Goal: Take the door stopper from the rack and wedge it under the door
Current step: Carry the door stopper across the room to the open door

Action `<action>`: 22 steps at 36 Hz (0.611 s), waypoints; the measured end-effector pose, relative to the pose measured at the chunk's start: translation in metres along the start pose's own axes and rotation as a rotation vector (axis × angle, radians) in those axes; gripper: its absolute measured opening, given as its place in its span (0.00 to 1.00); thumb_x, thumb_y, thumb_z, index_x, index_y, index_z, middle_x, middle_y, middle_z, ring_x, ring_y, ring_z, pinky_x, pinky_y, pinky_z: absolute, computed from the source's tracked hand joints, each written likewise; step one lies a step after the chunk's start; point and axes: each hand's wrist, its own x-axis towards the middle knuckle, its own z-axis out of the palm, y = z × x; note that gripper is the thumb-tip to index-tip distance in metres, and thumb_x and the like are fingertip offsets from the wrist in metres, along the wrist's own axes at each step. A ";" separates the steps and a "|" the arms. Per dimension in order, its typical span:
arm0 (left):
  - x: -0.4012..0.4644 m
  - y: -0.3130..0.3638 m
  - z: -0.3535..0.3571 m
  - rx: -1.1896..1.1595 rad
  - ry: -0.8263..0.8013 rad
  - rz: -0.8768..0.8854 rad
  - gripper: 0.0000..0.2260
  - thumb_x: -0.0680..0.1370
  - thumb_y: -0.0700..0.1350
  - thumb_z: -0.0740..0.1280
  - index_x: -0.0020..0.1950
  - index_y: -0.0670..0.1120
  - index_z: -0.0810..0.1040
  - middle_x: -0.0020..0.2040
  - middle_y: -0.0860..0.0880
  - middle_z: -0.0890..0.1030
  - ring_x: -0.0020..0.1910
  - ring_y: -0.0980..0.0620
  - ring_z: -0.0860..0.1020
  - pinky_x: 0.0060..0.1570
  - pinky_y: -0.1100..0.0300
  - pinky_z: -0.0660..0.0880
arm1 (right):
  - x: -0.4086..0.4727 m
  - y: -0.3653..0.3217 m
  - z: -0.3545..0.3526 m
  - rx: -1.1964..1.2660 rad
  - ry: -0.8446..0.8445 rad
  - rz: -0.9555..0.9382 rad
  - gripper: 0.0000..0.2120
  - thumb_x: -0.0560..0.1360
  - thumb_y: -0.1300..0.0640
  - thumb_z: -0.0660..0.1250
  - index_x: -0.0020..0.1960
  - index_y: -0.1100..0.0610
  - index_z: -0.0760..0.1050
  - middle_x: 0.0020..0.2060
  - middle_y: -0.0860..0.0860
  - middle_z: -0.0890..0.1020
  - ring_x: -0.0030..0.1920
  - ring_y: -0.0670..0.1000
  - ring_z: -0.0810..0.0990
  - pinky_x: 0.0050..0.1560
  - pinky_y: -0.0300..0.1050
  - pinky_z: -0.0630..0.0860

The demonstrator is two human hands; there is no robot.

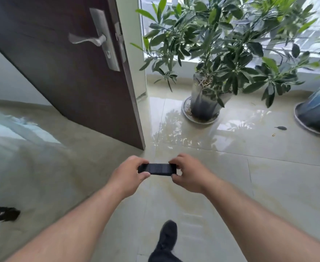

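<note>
Two pots (202, 103) stand on the floor (231, 176) by the window, each holding a plant (221, 44), right of the open door (75, 72). Both hands, left (128, 176) and right (189, 173), pinch the black stopper (157, 169) by its ends, fingers (145, 174) clamped on it, held above the floor short of the door's bottom corner.

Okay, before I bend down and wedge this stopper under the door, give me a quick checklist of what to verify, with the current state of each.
1. Door stopper in hand: ok, left hand and right hand each grip an end.
2. Door standing open: ok.
3. Floor by the door's lower corner free of objects: ok.
4. Thin end pointing at the door: cannot tell; the stopper lies crosswise.
5. Gap under the door fits the wedge: cannot tell.
6. Potted plant out of the way: ok, off to the right.
</note>
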 end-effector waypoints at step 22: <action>0.165 -0.157 -0.036 -0.023 -0.090 0.074 0.17 0.75 0.42 0.72 0.63 0.50 0.78 0.55 0.57 0.74 0.55 0.54 0.77 0.62 0.57 0.73 | 0.196 -0.050 0.071 0.098 -0.051 0.074 0.16 0.76 0.53 0.73 0.64 0.54 0.82 0.57 0.54 0.80 0.57 0.56 0.82 0.61 0.54 0.81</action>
